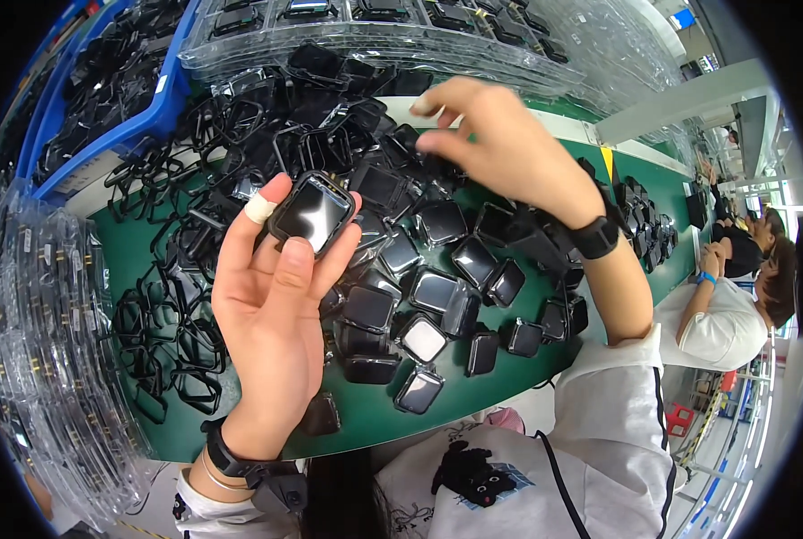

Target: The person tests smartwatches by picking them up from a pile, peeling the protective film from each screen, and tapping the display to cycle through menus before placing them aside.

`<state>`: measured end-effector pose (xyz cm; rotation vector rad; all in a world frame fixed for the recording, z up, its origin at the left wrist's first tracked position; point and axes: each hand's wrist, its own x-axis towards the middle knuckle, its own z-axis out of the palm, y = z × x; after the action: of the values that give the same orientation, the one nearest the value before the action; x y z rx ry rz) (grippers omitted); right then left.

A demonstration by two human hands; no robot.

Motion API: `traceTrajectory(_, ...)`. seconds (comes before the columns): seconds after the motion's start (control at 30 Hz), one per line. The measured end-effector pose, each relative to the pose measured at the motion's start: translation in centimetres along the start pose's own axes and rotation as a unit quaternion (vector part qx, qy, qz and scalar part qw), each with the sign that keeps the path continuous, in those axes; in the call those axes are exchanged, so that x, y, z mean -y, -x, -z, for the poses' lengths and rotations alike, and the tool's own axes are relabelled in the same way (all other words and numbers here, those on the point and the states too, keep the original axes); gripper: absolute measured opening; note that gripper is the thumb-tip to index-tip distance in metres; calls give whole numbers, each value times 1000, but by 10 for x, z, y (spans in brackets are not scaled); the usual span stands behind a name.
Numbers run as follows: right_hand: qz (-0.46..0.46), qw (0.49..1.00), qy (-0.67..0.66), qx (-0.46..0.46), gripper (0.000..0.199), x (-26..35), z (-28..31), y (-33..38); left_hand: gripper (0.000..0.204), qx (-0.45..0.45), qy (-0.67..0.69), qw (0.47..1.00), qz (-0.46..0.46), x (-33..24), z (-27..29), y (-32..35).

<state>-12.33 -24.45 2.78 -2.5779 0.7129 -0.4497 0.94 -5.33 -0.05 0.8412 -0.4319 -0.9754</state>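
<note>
My left hand (276, 301) holds a square black smartwatch body (314, 214) by its edges, with the thumb at its lower rim. Its glossy screen faces up and catches the light. One finger of this hand has a pale wrap. My right hand (514, 148) is raised over the far side of the pile, thumb and fingers apart, with nothing visible between them. Beneath both hands lies a heap of dark square watch bodies (437, 220), some in shiny film. Thin black watch frames (195, 346) lie loose to the left.
A blue bin (145, 130) full of black parts stands at the far left. Clear plastic trays are stacked at the left (56, 350) and along the back (375, 49). More dark pieces (644, 225) sit farther right on the green table (357, 427). Other people work beyond, on the right.
</note>
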Motion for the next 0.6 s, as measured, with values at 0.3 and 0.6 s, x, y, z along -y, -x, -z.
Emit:
traceTrajectory(0.3, -46, 989, -123, 71, 23, 0, -2, -4, 37, 35, 14, 999, 31, -2, -1, 0)
traceTrajectory(0.6, 4, 953, -302, 34, 26, 42, -8, 14, 43, 12, -57, 997, -55, 5, -1, 0)
